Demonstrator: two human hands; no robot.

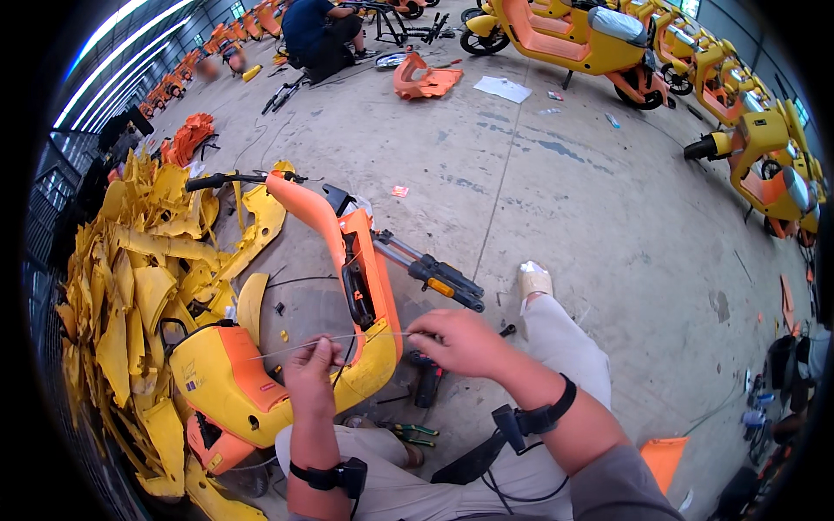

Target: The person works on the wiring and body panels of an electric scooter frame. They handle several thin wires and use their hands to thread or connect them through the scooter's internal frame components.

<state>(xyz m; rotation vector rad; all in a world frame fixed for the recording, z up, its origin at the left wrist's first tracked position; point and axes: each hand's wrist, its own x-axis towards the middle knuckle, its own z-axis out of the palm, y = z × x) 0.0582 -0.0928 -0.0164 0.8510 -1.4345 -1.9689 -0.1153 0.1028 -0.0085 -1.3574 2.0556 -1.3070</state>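
Note:
My left hand (311, 369) and my right hand (447, 343) are closed on a thin grey cable (369, 333), stretched roughly level between them over a partly dismantled scooter body (378, 365), yellow and orange, lying before me. Its yellow seat-end panel (204, 369) is beside my left hand. A handlebar with black grip (208, 181) sticks out at its far end, and a grey front fork (430, 273) lies alongside. Below my right hand are a dark power tool (426, 385) and green-handled pliers (415, 430), close to my legs.
A tall pile of broken yellow panels (130, 304) fills the left. Yellow scooters (573, 39) line the right. A person in dark clothing (308, 35) crouches farther off near orange parts (426, 80). A white sheet (502, 87) lies on the concrete floor.

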